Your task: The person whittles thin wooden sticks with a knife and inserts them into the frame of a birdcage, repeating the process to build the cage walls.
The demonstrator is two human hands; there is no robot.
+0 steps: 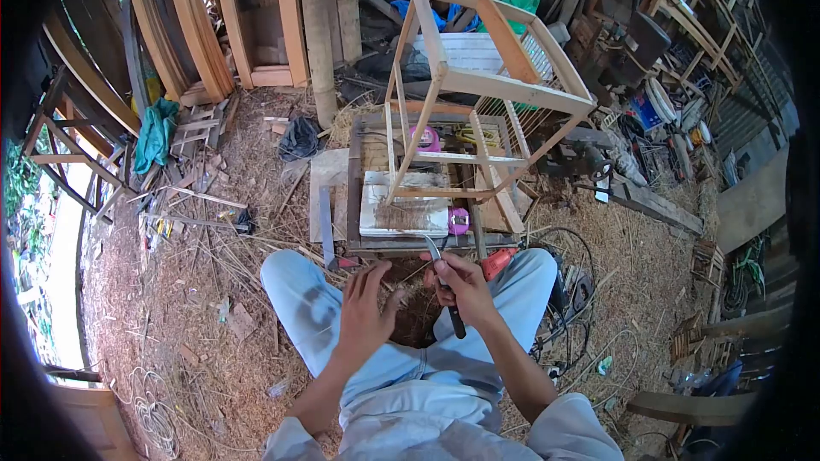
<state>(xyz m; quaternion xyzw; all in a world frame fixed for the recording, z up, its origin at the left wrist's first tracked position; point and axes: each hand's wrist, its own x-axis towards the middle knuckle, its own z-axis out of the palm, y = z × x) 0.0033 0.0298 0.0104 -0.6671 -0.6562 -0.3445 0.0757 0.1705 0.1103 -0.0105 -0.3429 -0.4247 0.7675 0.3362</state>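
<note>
In my right hand (466, 292) is a knife (457, 322) with a dark handle and a curved metal blade. Its blade points up and away from me, above my lap. My left hand (366, 312) hovers over my other thigh with fingers apart and nothing in it. Just past my knees stands a low wooden bench (353, 196) bearing a stained white block (369, 205). A pink round item (459, 221) sits by the block's right side. A wooden slatted frame (495, 81) rests tilted on the bench. Beside my right knee lies a red tool (497, 264), partly hidden.
Curved wooden pieces (199, 30) lean at the back left, beside a wooden post (318, 51). Shavings and sticks cover the ground (205, 282). A black cable (589, 290) loops near my right knee. Timber and a bucket (658, 102) crowd the right side.
</note>
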